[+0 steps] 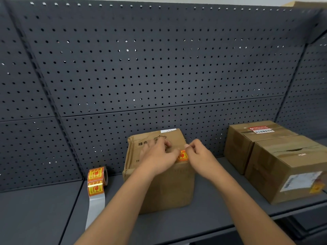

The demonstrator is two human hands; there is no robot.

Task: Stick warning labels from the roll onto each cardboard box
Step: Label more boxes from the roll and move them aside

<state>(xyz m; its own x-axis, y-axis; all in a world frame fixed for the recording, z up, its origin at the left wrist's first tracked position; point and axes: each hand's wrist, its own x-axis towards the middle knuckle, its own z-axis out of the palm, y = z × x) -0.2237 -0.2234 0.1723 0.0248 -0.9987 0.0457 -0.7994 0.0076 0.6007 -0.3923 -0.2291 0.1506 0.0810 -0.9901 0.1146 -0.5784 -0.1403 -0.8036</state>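
Label (183, 155), orange and yellow, sits at the top front edge of the middle box (159, 174), between both hands. Left hand (157, 156) lies flat on the box top; right hand (199, 153) pinches the label's right edge. Likely thin, floppy, tacky: hold by an edge, then press flat. Roll (97, 175) stands left on the shelf (44, 209), liner trailing. Two more boxes (283, 167) right, closed, contents unseen.

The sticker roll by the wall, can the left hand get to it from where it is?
Probably yes. The sticker roll stands on the shelf left of the middle box, and nothing lies between it and the left hand.
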